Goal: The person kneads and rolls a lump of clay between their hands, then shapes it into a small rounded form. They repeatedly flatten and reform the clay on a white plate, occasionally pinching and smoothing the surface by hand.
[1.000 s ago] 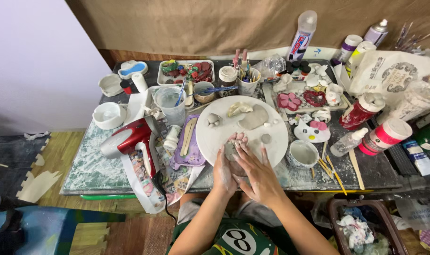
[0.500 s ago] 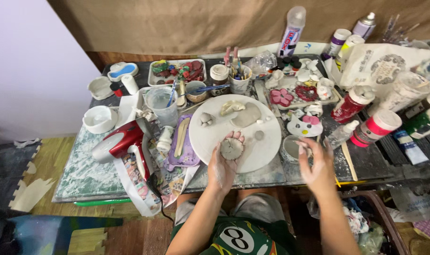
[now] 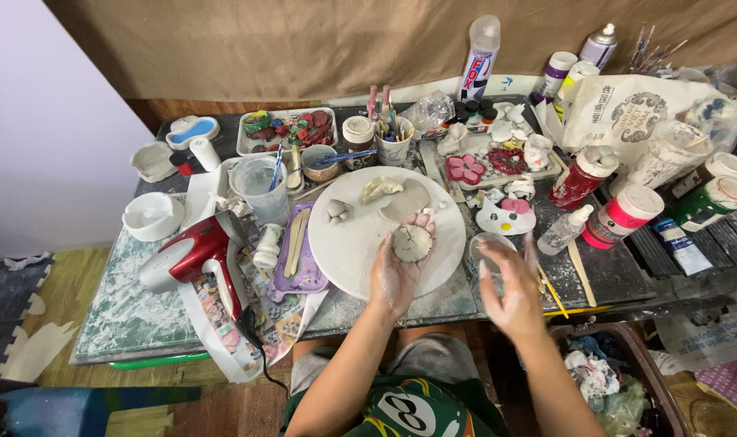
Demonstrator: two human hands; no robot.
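Clay lump [image 3: 413, 242] sits cupped in the left hand [image 3: 397, 271], fingers curled under and around it, over the near right part of the round white board [image 3: 344, 243] on the desk [image 3: 126, 307]. The right hand [image 3: 510, 287] hovers apart to the right, open with fingers spread and blurred, holding nothing, just above a small glass bowl [image 3: 486, 251]. More clay pieces [image 3: 393, 194] lie at the board's far edge. A red hair dryer [image 3: 194, 255] rests well to the left, beside a purple tray [image 3: 297, 247].
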